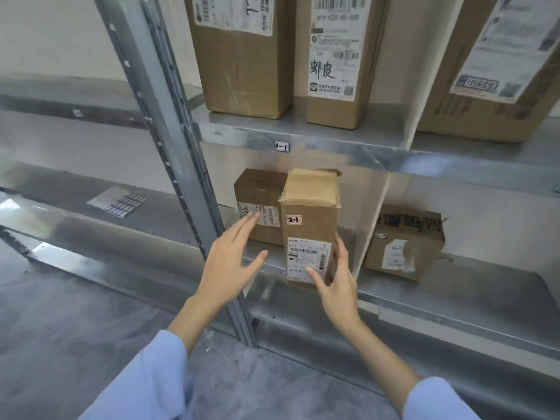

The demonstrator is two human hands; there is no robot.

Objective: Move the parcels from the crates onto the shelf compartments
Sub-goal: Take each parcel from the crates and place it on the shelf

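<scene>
**One parcel at the lower compartment, five already shelved**

The tall brown cardboard parcel (309, 225), taped on top and tagged "2-1", stands upright at the front edge of the lower-left compartment of the grey galvanised metal shelf (333, 137). The right hand (336, 286) grips it low down, thumb on the white shipping label and fingers along the right side. The left hand (230, 265) is spread with straight fingers just beside the parcel's left face, apart from it. Whether the parcel's base already rests on the board cannot be told.

A fair part of the work looks done. A small dark cardboard box (257, 189) sits behind the parcel in the same compartment. Past the white divider panel (372, 219), a squat brown box (406, 241) lies in the neighbouring one. Above, over the "1-1" tag (282, 146), stand two tall cartons (245, 71), with a large carton (485, 116) further right.

What remains for this parcel is, in my judgement, pushing it in and letting go (the tag suggests this is its slot). The crates are out of view, so how many parcels are left cannot be told.
</scene>
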